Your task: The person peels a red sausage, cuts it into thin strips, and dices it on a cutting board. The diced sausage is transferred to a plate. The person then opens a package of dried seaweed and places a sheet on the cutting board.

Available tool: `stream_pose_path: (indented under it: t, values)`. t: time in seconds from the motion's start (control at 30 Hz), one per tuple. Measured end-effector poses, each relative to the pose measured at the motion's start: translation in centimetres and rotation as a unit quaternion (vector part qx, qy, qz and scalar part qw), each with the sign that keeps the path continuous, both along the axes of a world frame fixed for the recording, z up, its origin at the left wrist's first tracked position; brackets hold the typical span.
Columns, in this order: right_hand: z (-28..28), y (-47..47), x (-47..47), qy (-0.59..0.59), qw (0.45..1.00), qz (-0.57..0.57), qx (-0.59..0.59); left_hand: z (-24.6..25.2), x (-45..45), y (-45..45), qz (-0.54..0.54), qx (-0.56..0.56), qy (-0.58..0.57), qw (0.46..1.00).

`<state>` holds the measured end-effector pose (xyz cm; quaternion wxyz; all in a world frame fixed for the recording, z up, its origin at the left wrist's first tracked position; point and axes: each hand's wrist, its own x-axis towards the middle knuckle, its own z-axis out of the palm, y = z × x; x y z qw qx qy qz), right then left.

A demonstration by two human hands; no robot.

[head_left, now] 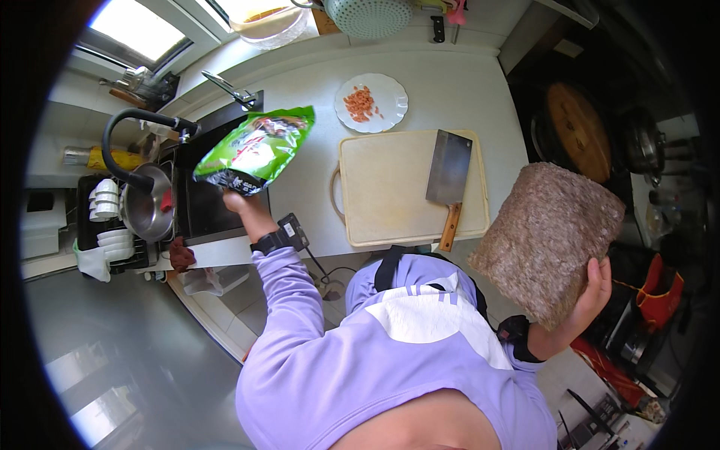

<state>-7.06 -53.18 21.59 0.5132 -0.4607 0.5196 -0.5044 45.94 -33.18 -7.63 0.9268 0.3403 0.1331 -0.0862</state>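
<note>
My left hand (239, 201) grips the lower end of a green plastic food packet (256, 149), held up over the edge of the sink. On the right, my right hand (595, 289) holds a large brown sheet of dried seaweed (554, 239) by its lower right edge, out beyond the counter. Between the hands lies a cream cutting board (388, 185) with a cleaver (450, 169) on its right half, the wooden handle pointing towards me. Behind the board, a white scalloped plate (396, 107) carries small diced orange-pink pieces (360, 104).
At the left are a dark sink (205, 216) with a black faucet (112, 140), a steel pan (147, 211) and a rack of white bowls (115, 244). A wooden lid (579, 132) rests on the stove at the right. A green colander (368, 17) stands at the back.
</note>
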Motion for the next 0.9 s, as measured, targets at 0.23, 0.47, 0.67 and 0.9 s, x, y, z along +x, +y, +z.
stream_pose_path:
  t: [0.23, 0.47, 0.67, 0.9]
  values:
    - [-2.4, -2.4, 1.4, -0.029, 0.991, 0.125, -0.030, -10.4, 0.3, -1.9, 0.048, 0.072, 0.152, 0.985]
    - [-4.8, -3.9, 4.7, 0.029, 0.963, 0.240, -0.115, 0.5, -13.0, -2.3, -0.021, 0.479, -0.229, 0.847]
    - [-7.3, -1.7, 13.2, 0.043, 0.951, 0.282, -0.122, 13.8, -25.5, -5.9, -0.354, 0.377, -0.644, 0.563]
    - [-8.9, 2.1, 17.6, -0.028, 0.937, 0.340, -0.076, 12.4, -25.5, -7.1, -0.139, 0.379, -0.607, 0.685]
